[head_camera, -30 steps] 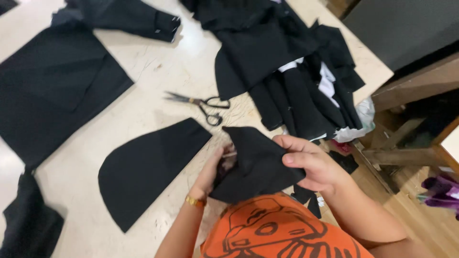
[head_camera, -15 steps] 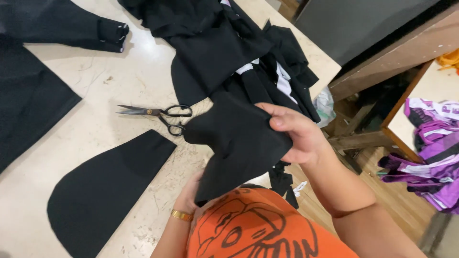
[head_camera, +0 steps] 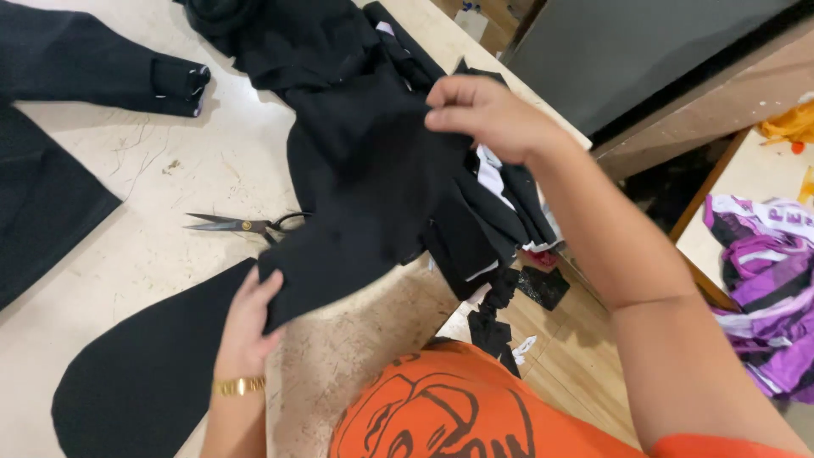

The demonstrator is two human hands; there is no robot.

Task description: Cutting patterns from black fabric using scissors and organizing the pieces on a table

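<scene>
Grip: your right hand (head_camera: pixel 485 114) pinches the top edge of a black fabric piece (head_camera: pixel 365 203) between thumb and fingers, held up over the table; your left hand (head_camera: pixel 248 326), gold bracelet (head_camera: pixel 238 387) on the wrist, clamps the piece's lower corner near the table's near edge. The cloth hangs stretched between the two, clear of the surface.

Head view, items in order:

- Table (head_camera: pixel 170 178): pale, scuffed top; its right edge runs diagonally from the far side toward your orange shirt (head_camera: pixel 449 407).
- Rounded black cut panel (head_camera: pixel 144 365): flat at the near edge, directly under your left hand.
- Scissors (head_camera: pixel 242 225): closed, lying mid-table, blades pointing left, handles partly hidden behind the held piece.
- Black garment pile (head_camera: pixel 314 51): at the far right of the table, just behind the held piece.
- Stack of cut black strips (head_camera: pixel 487 220): draped over the right edge, some dangling toward the wooden floor.
- Black sleeve-like piece (head_camera: pixel 93 72): far left corner.
- Large black panel (head_camera: pixel 42 203): left edge.
- Purple and white garment (head_camera: pixel 763 280): on a separate surface, well apart.

Risks, as judged: the held cloth could sweep the scissors or drag the overhanging strips off the right edge; black on black makes a wrong layer easy to catch.

Open room: bare top lies left of the scissors and between the two flat panels; the right edge is crowded.
</scene>
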